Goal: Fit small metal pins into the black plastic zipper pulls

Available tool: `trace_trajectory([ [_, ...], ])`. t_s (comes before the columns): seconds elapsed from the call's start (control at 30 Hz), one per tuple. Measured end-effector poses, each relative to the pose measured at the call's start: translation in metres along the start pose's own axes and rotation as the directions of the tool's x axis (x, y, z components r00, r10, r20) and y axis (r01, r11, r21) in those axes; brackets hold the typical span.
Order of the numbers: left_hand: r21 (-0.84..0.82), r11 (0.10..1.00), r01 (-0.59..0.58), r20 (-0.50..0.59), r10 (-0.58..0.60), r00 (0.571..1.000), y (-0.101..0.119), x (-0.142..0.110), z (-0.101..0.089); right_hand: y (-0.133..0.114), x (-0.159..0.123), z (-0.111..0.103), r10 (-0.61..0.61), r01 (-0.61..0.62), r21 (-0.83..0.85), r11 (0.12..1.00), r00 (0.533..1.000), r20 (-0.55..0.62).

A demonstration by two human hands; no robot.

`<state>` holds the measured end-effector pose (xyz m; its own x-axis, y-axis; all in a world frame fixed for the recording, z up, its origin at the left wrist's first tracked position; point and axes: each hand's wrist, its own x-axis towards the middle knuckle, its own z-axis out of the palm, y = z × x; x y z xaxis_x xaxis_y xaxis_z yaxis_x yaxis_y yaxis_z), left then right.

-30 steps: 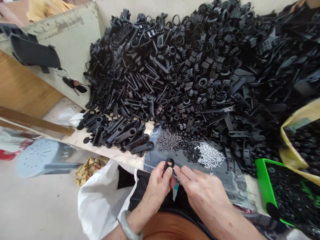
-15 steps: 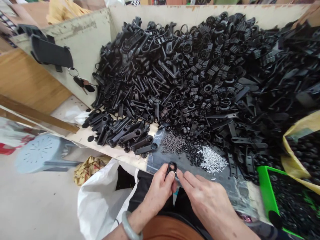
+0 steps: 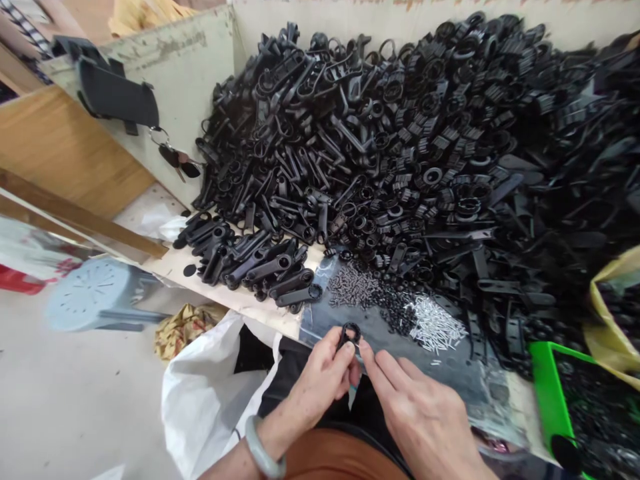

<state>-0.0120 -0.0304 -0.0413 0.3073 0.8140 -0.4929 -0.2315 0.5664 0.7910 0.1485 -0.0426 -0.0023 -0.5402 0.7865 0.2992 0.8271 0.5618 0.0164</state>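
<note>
My left hand (image 3: 327, 370) is closed round a black plastic ring-ended part (image 3: 351, 328), thumb on its near side and the ring sticking up past the fingers. My right hand (image 3: 417, 403) touches the right edge of this part with pinched fingertips; anything between them is too small to make out. Just beyond the hands, a dark mat (image 3: 360, 323) bears a heap of small brown-grey pieces (image 3: 354, 287), some tiny black pieces (image 3: 395, 310) and a pile of silver pins (image 3: 436, 323). To the left lie several black lever-like parts (image 3: 270, 267) in a row.
A large heap of black plastic parts (image 3: 370, 147) fills the wooden-walled bench. At right stand a green bin (image 3: 547, 387) and a yellow bag (image 3: 607, 320) of black pieces. A white sack (image 3: 195, 393) hangs at the front edge; a blue stool (image 3: 90, 293) stands left. Keys (image 3: 175, 159) hang from a phone holder (image 3: 117, 93).
The view has turned slightly, so the bench appears shifted to the right. Both hands stay together at the black ring-ended part, with little change in their hold.
</note>
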Motion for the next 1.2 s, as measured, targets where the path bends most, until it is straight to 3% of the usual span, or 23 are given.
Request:
trace_trajectory([
  [0.4, 0.101, 0.995, 0.015, -0.035, -0.012, 0.999, 0.0, 0.003, 0.002, 0.016, 0.014, -0.01, 0.003, -0.008, 0.086, 0.996, 0.998, 0.055],
  [1.2, 0.038, 0.999, 0.007, -0.007, -0.006, 1.0, 0.002, 0.003, 0.004, 0.005, 0.0, -0.006, 0.075, -0.075, 0.037, 0.997, 0.997, 0.002],
])
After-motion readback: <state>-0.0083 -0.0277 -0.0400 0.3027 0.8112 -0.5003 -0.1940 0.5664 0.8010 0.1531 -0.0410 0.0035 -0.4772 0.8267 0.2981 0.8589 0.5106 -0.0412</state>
